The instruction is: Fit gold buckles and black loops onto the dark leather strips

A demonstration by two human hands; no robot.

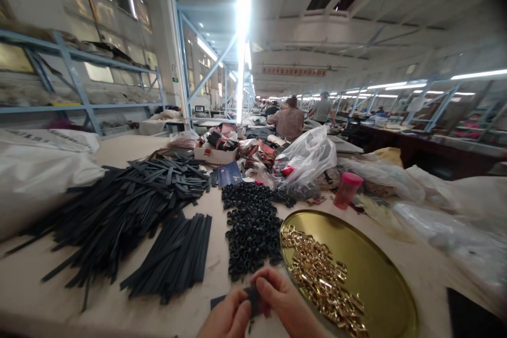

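Observation:
At the table's near edge, my left hand (pixel 230 315) and my right hand (pixel 280 298) are close together, both closed on a short dark strip (pixel 254 302). One end of the strip sticks out to the left of my left fingers. Whether my right fingertips also pinch a smaller piece cannot be seen. Just beyond my hands is a heap of small black loops (pixel 253 227). To the right, a round gold tray (pixel 380 264) carries many shiny gold buckles (pixel 322 274). On the left lie a neat bundle of black strips (pixel 178 259) and a larger loose pile of them (pixel 122 206).
Behind the loops are a blue card (pixel 229 174), a white box (pixel 216 155) and a clear plastic bag (pixel 311 158). A pink lidded jar (pixel 347 190) stands past the tray. White sacks (pixel 43 169) bulge at the left. Farther back, a person (pixel 290 120) sits facing away.

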